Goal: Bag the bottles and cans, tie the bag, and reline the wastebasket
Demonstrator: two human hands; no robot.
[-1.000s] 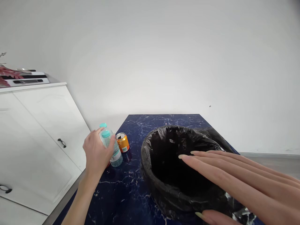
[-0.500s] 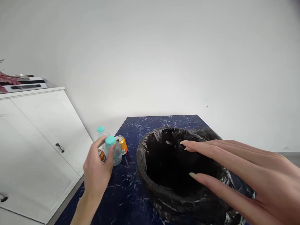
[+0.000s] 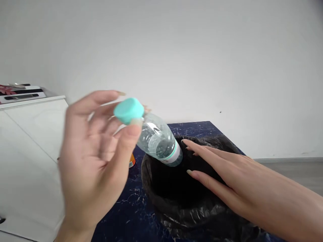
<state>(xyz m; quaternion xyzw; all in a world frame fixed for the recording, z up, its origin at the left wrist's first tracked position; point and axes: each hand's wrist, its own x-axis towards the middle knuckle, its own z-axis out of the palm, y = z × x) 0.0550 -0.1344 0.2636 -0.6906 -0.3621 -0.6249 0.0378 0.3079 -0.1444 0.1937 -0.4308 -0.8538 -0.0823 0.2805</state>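
A clear plastic bottle (image 3: 157,137) with a turquoise cap is gripped near its neck by my left hand (image 3: 96,151), thumb and fingers around the top. It tilts, its base reaching over the opening of a bin (image 3: 148,178) lined with a black bag. Above the bin's right side my right hand (image 3: 227,174) is stretched out, fingers apart with nothing between them, its fingertips close to the bottle's base. Behind my left hand part of an orange can (image 3: 132,160) shows; whatever else stands there is hidden.
The bin rests on a dark blue marble-patterned table (image 3: 191,127) against a white wall (image 3: 176,60). At the left stands a white cabinet (image 3: 30,161), with a white-and-black object (image 3: 22,95) and reddish leaves on top.
My left hand has lifted the bottle off the table and brought it up and right, tilting it over the bin. My right hand has shifted slightly left.
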